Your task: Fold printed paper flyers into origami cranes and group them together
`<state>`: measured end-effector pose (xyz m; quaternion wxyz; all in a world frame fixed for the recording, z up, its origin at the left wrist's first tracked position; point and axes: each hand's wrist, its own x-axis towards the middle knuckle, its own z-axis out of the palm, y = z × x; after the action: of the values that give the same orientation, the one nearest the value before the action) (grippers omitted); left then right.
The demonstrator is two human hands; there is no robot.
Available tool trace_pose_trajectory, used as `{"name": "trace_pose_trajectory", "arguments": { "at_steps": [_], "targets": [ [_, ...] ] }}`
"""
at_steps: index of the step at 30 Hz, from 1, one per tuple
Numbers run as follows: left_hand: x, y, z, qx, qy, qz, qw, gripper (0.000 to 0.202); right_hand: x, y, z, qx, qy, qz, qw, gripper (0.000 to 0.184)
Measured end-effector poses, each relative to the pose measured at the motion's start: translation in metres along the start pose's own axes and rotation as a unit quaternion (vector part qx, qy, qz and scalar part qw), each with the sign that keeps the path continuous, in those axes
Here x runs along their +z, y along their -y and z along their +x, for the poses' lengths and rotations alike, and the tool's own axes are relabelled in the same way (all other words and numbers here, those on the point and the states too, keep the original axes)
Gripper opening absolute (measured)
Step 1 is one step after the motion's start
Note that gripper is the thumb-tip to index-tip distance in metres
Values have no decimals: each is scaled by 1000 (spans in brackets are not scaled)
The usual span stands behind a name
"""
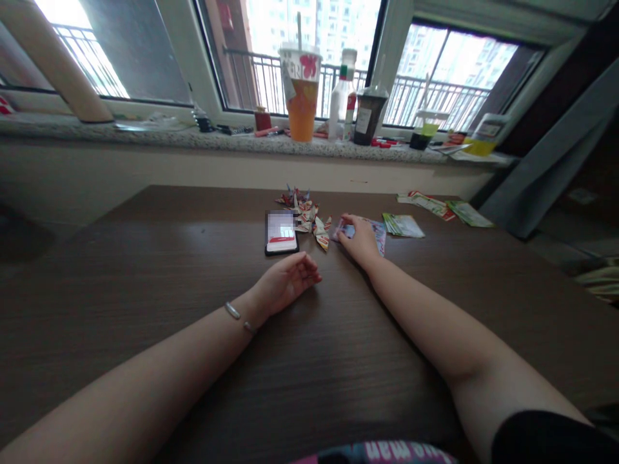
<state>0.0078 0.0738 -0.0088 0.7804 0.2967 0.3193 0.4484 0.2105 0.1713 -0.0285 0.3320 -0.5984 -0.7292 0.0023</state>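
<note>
My left hand [289, 281] rests on its side on the dark wooden table, palm turned right, fingers loosely curled with nothing in them. A silver bangle is on that wrist. My right hand [360, 241] reaches further forward, its thumb and fingers pinching the left edge of a bluish-pink patterned paper [379, 236]; the hand covers part of it. Between the paper and a smartphone [281, 240] with a lit screen lie several folded paper cranes [321, 232] in white, red and yellow. More of them form a small cluster behind.
Right of the patterned paper lies a stack of green-and-white papers [403, 225], with red and green strips [430, 205] farther back. On the stone windowsill [203, 138] stand a large orange drink cup [302, 106], a dark cup [368, 116], bottles and small items.
</note>
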Motion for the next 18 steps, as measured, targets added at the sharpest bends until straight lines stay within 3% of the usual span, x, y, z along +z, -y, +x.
{"name": "trace_pose_trajectory", "arguments": {
  "at_steps": [5,9,14,18],
  "targets": [
    [6,2,-2,1,-1,21,1000,24,-23,-8,-21,-28,52,-142,988,52],
    [13,3,-5,2,-5,31,1000,25,-38,-11,-34,-40,99,-176,979,55],
    [15,5,-8,2,-3,43,999,25,-51,-12,-50,3,180,-202,963,58],
    [14,6,-8,6,5,47,999,23,-61,-12,-65,-19,207,-221,953,58]
  ]
}}
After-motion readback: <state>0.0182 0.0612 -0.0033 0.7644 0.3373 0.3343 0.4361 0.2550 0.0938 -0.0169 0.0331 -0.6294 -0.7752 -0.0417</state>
